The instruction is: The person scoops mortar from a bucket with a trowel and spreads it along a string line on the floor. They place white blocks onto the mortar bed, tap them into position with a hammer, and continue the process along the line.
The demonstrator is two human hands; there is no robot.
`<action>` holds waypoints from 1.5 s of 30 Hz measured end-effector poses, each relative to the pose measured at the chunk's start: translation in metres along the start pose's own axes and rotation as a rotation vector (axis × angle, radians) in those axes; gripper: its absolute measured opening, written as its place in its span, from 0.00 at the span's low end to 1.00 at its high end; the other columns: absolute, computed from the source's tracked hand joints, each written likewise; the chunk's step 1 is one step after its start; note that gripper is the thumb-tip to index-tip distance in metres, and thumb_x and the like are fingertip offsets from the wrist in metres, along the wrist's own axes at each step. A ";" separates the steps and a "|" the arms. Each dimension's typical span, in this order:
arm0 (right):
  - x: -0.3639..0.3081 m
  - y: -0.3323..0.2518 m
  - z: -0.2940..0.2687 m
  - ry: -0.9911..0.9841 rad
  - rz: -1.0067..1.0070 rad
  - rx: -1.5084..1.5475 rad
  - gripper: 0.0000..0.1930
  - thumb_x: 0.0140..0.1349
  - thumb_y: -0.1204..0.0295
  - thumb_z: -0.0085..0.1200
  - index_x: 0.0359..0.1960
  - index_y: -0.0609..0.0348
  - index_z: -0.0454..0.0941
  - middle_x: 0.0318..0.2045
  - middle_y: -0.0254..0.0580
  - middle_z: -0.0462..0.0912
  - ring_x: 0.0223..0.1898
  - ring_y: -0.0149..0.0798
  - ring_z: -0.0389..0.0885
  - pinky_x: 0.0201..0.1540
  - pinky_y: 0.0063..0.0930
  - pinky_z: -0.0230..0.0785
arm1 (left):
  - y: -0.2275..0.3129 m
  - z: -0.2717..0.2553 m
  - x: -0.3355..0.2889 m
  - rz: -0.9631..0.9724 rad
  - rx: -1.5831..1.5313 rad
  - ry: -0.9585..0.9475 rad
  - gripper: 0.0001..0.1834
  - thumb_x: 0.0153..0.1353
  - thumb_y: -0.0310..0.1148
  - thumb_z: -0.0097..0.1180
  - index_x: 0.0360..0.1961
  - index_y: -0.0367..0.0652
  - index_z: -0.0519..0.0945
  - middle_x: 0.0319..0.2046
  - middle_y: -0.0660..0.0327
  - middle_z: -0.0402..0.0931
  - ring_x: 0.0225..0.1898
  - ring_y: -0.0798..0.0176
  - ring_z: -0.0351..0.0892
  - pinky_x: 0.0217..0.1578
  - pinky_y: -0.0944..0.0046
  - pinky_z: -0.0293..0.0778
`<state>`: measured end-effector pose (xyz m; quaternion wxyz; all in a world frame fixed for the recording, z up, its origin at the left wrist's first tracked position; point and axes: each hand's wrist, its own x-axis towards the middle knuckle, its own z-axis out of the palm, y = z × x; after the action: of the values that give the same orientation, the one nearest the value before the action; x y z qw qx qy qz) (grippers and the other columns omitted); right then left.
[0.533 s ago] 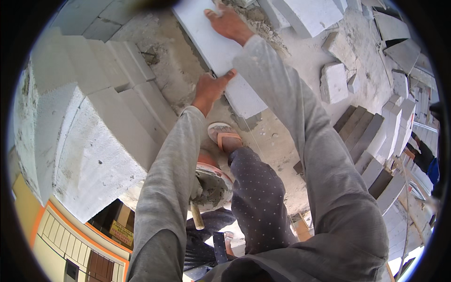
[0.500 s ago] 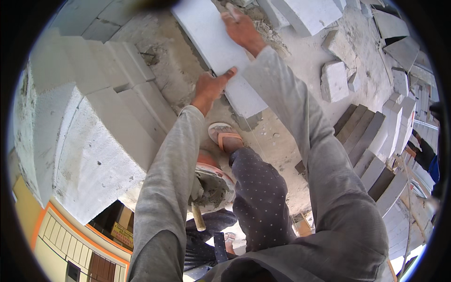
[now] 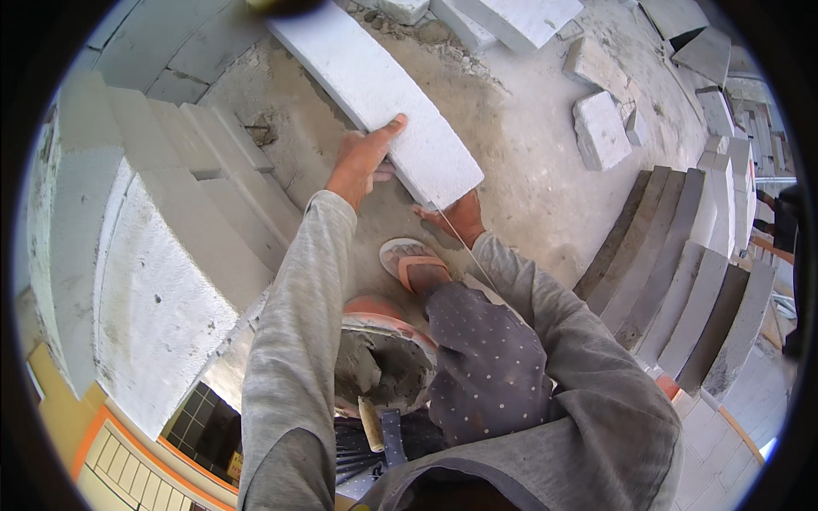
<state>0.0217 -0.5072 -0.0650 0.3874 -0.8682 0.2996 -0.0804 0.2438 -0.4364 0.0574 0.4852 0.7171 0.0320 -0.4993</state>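
the long pale block [image 3: 383,94] lies directly ahead of the person's left hand [image 3: 362,157], running away from it up and to the left, with its near end just above the right hand [image 3: 460,219]. the left hand is clamped over the block's left long edge, its thumb flat on the top face and its fingers down the side. the right hand is at the near end, its fingers partly hidden below the corner; whether they grip or only touch, one cannot tell.

the block looks stiff and chalky, probably lighter than dense stone yet awkward because of its length. its dry, matt face should give skin fair friction, though dust could make it slide a little. the corners seem brittle: a broken chunk [image 3: 602,128] of similar pale stuff lies well to the right of both hands. the best hold is likely on the two long sides near the middle, or with a palm under each end, rather than pinching a corner.

a thin string [image 3: 464,243] runs past the right hand from the block's near end. nearer the body than the left hand stands a bucket [image 3: 375,321] of wet grey mix [image 3: 396,366].
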 end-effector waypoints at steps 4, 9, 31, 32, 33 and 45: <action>0.003 0.004 0.003 0.088 -0.044 -0.045 0.51 0.39 0.54 0.76 0.65 0.61 0.64 0.59 0.57 0.72 0.62 0.56 0.70 0.64 0.45 0.64 | -0.003 -0.002 0.002 0.028 -0.011 -0.034 0.48 0.53 0.54 0.71 0.57 0.18 0.69 0.50 0.37 0.77 0.44 0.42 0.83 0.43 0.46 0.81; 0.000 0.007 0.006 0.140 0.007 0.002 0.52 0.38 0.53 0.76 0.66 0.60 0.64 0.60 0.57 0.72 0.61 0.56 0.72 0.62 0.45 0.67 | -0.005 -0.003 0.007 0.041 -0.002 -0.043 0.49 0.52 0.56 0.71 0.59 0.21 0.69 0.52 0.38 0.76 0.44 0.40 0.82 0.43 0.46 0.81; 0.001 0.005 -0.005 0.081 -0.019 -0.016 0.58 0.39 0.60 0.76 0.68 0.66 0.49 0.61 0.61 0.65 0.63 0.59 0.68 0.66 0.43 0.64 | -0.004 0.001 0.013 0.033 -0.001 -0.117 0.59 0.51 0.61 0.71 0.66 0.20 0.60 0.65 0.32 0.62 0.53 0.29 0.77 0.50 0.39 0.78; 0.001 0.008 -0.006 0.124 -0.104 0.003 0.58 0.40 0.60 0.76 0.68 0.66 0.49 0.61 0.62 0.65 0.64 0.59 0.68 0.66 0.43 0.64 | -0.004 0.002 0.012 0.033 0.000 -0.114 0.59 0.51 0.61 0.71 0.66 0.20 0.60 0.65 0.32 0.62 0.53 0.29 0.77 0.50 0.39 0.78; 0.001 0.011 -0.010 0.039 -0.035 -0.054 0.56 0.42 0.60 0.74 0.69 0.66 0.49 0.62 0.62 0.64 0.64 0.58 0.67 0.67 0.43 0.63 | -0.003 0.003 0.011 0.034 0.001 -0.110 0.59 0.51 0.61 0.71 0.66 0.20 0.60 0.64 0.32 0.62 0.53 0.29 0.77 0.51 0.39 0.78; 0.127 -0.172 -0.181 0.221 -0.462 0.968 0.17 0.74 0.64 0.46 0.29 0.64 0.74 0.19 0.29 0.70 0.19 0.21 0.60 0.20 0.20 0.52 | -0.001 0.005 0.007 -0.034 0.008 -0.034 0.54 0.51 0.62 0.71 0.61 0.22 0.66 0.53 0.36 0.75 0.46 0.41 0.82 0.45 0.45 0.81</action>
<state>0.1359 -0.6047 0.1716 0.6813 -0.6203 0.0689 -0.3825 0.2434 -0.4426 0.0513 0.4744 0.7097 0.0340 -0.5197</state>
